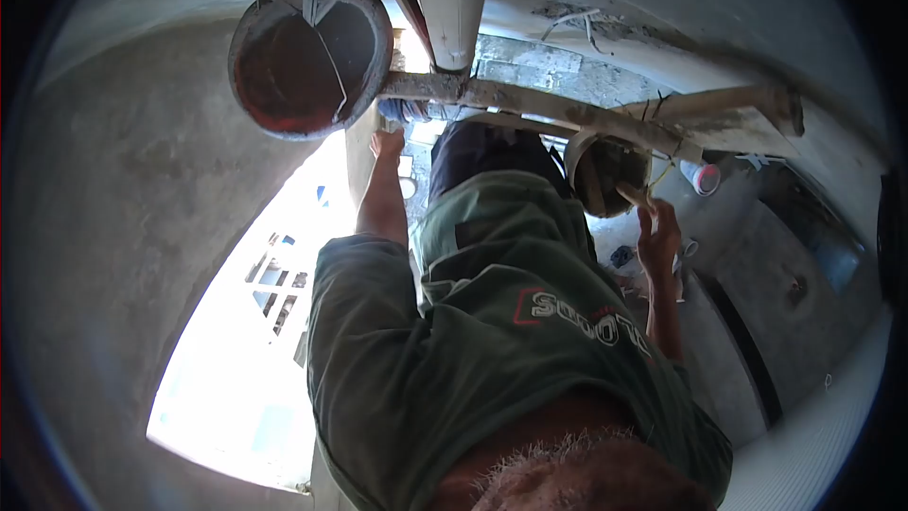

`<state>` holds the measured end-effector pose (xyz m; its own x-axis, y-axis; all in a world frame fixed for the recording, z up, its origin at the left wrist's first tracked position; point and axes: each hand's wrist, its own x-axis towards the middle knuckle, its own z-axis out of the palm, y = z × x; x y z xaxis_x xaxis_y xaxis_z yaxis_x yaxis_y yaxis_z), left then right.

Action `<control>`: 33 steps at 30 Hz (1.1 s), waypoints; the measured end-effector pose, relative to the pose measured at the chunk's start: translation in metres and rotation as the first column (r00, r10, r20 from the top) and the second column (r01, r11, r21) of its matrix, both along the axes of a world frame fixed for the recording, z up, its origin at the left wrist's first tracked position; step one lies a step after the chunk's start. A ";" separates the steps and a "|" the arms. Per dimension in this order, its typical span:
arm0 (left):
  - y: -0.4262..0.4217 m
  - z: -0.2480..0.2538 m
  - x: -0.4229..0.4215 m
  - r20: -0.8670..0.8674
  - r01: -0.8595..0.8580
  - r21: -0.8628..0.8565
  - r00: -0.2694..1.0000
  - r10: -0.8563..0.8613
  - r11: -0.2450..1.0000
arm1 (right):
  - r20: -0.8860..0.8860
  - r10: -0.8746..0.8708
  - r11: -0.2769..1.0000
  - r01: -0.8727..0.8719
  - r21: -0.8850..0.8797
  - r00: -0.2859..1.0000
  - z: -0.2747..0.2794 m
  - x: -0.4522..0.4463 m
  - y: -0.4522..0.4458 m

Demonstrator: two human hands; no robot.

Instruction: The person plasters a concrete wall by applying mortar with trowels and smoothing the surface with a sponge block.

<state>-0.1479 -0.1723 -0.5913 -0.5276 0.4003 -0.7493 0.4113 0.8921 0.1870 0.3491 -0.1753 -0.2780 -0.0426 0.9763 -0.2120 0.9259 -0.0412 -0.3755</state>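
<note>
At the upper centre, my left hand (386, 144) is closed, its fingers curled in beside an upright post (359, 166); what it holds, if anything, is hidden. On the right, my right hand (659, 235) is closed around a short tan handle (632, 193), whose far end reaches the rim of a dark bucket (581, 156). The bucket is beside a wooden pole (530, 101). A round basin (378, 61) with dark, reddish-brown contents hangs from straps at the upper left, above my left hand.
A thick upright pole (452, 14) meets the crosspiece at the top. Another pole (700, 106) sticks out to the right. Grey plastered walls (123, 161) curve around both sides. A white and pink container (702, 178) lies below, with debris. Bright opening at lower left.
</note>
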 end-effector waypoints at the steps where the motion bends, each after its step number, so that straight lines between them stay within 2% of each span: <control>1: 0.009 -0.005 0.004 0.015 -0.022 -0.018 1.000 0.022 1.000 | 0.001 -0.002 0.999 0.002 -0.052 1.000 0.005 -0.003 0.001; 2: 0.006 -0.028 0.008 0.049 -0.116 -0.028 0.992 0.117 0.993 | -0.026 -0.018 0.998 0.016 -0.066 1.000 0.012 -0.010 0.004; 3: -0.001 -0.057 0.007 0.064 -0.125 -0.023 0.990 0.126 0.992 | -0.052 -0.030 0.997 0.026 -0.079 0.998 0.017 -0.018 0.008; 4: -0.008 -0.087 0.003 0.088 -0.123 -0.089 0.987 0.131 0.988 | -0.066 -0.058 0.990 0.049 -0.129 0.996 0.018 -0.021 0.011; 5: -0.011 -0.106 0.004 0.109 -0.124 -0.154 0.984 0.142 0.980 | -0.111 -0.052 0.990 0.037 -0.134 0.992 0.020 -0.027 0.016; 7: -0.014 -0.119 0.015 0.123 -0.227 -0.160 0.961 0.248 0.961 | -0.131 -0.022 0.982 -0.003 -0.189 0.991 0.025 -0.038 0.029; 9: -0.026 -0.153 0.022 -0.132 -0.115 0.041 0.984 0.119 0.993 | -0.124 0.031 0.973 -0.059 -0.223 0.992 0.026 -0.045 0.041; 10: -0.009 -0.102 0.028 -0.060 -0.213 0.114 0.974 0.220 0.970 | -0.153 0.056 0.971 -0.089 -0.221 0.987 0.027 -0.052 0.049; 11: -0.008 -0.106 0.028 -0.061 -0.235 0.111 0.968 0.243 0.965 | -0.154 0.079 0.968 -0.112 -0.224 0.985 0.028 -0.058 0.056; 13: -0.002 -0.116 0.024 -0.039 -0.255 -0.058 0.967 0.253 0.965 | -0.210 0.085 0.962 -0.135 -0.238 0.974 0.028 -0.067 0.067; 14: -0.004 -0.123 0.028 -0.160 -0.314 0.055 0.934 0.319 0.948 | -0.202 0.134 0.953 -0.182 -0.243 0.970 0.027 -0.067 0.071; 15: -0.008 -0.130 0.027 -0.161 -0.331 0.056 0.928 0.335 0.942 | -0.203 0.150 0.950 -0.198 -0.242 0.967 0.027 -0.070 0.074; 17: -0.021 -0.142 0.020 -0.269 -0.014 0.271 0.959 0.089 0.962 | -0.222 0.170 0.943 -0.224 -0.247 0.960 0.028 -0.079 0.080; 18: -0.026 -0.151 0.018 -0.366 0.027 0.367 0.923 0.118 0.930 | -0.246 0.187 0.937 -0.248 -0.247 0.951 0.026 -0.078 0.081; 19: -0.025 -0.150 0.008 -0.365 0.023 0.363 0.923 0.120 0.931 | -0.245 0.190 0.935 -0.251 -0.251 0.951 0.025 -0.080 0.083; 20: -0.032 -0.146 0.001 -0.427 0.175 0.335 0.904 -0.016 0.926 | -0.263 0.185 0.932 -0.254 -0.258 0.947 0.027 -0.083 0.085; 21: -0.042 -0.134 -0.001 -0.481 0.319 0.292 0.864 -0.150 0.902 | -0.282 0.182 0.926 -0.260 -0.273 0.942 0.030 -0.084 0.087; 23: -0.040 -0.084 -0.015 -0.472 0.353 -0.072 0.812 -0.344 0.933 | -0.271 0.235 0.923 -0.302 -0.240 0.934 0.034 -0.083 0.087; 24: -0.058 -0.090 -0.028 -0.468 0.142 0.124 0.881 -0.068 0.982 | -0.272 0.233 0.926 -0.298 -0.231 0.934 0.034 -0.083 0.090; 25: -0.083 -0.097 -0.053 -0.410 -0.079 0.314 0.887 0.211 0.946 | -0.275 0.232 0.930 -0.296 -0.219 0.933 0.035 -0.083 0.093; 26: -0.103 -0.081 -0.079 -0.336 -0.035 0.400 0.924 0.182 0.916 | -0.295 0.255 0.928 -0.318 -0.192 0.921 0.033 -0.082 0.095; 27: -0.121 -0.078 -0.094 -0.183 -0.316 0.630 0.828 0.531 0.710 | -0.310 0.259 0.928 -0.324 -0.183 0.915 0.034 -0.088 0.100; 28: -0.091 0.028 -0.087 0.201 -0.699 0.609 0.593 0.780 0.375 | -0.334 0.254 0.933 -0.320 -0.162 0.908 0.037 -0.096 0.103; 29: -0.091 0.082 -0.097 0.314 -0.742 0.634 0.502 0.806 0.215 | -0.358 0.251 0.937 -0.318 -0.142 0.899 0.041 -0.102 0.104; 30: -0.104 0.110 -0.115 0.322 -0.681 0.709 0.546 0.774 0.185 | -0.397 0.263 0.937 -0.330 -0.112 0.880 0.039 -0.106 0.106; 31: -0.095 0.175 -0.113 0.264 -0.620 0.744 0.615 0.743 0.249 | -0.415 0.272 0.936 -0.338 -0.095 0.868 0.043 -0.115 0.112; 32: -0.119 0.190 -0.135 -0.082 -0.327 0.805 0.765 0.639 0.495 | -0.428 0.307 0.924 -0.374 -0.080 0.850 0.051 -0.126 0.117; 33: -0.114 0.241 -0.132 -0.002 -0.334 0.842 0.783 0.622 0.423 | -0.440 0.345 0.909 -0.413 -0.064 0.829 0.054 -0.135 0.122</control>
